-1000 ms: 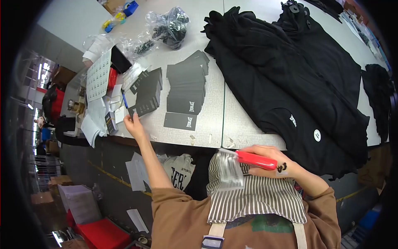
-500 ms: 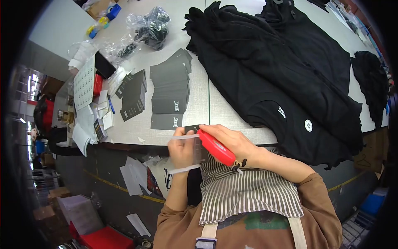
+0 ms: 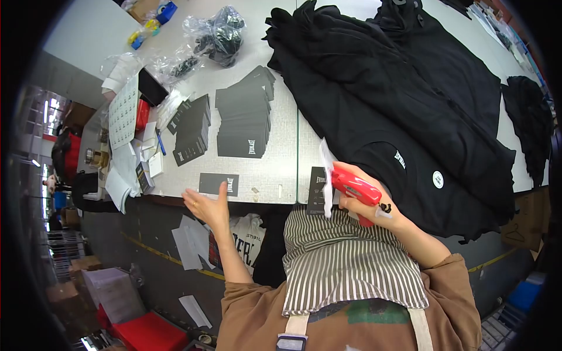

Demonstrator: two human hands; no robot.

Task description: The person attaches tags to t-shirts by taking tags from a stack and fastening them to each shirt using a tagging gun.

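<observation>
My right hand (image 3: 374, 196) is wrapped round a red tagging gun (image 3: 354, 186) at the front edge of the table. A whitish strip of tag fasteners (image 3: 326, 178) sticks out from the gun's front. Beside that strip is a dark hang tag (image 3: 316, 190) with small print; whether it is fixed to the gun cannot be made out. My left hand (image 3: 208, 206) has its fingers spread and holds nothing. It is by a single grey Everlast tag (image 3: 213, 183) lying at the table edge. Behind that lie a fanned stack of grey tags (image 3: 243, 126) and a smaller dark stack (image 3: 193, 131).
Black garments (image 3: 386, 99) cover the table's right half, one with a round white sticker (image 3: 438, 179). On the left are a phone (image 3: 152, 88), a label sheet (image 3: 123, 117), papers and a blue pen (image 3: 160, 142). A clear plastic bag (image 3: 219, 38) sits at the back.
My hands have parted: the left released the gun's fastener strip and moved left beside the single tag, which now lies apart from the stack. The tagging gun moved right in my right hand.
</observation>
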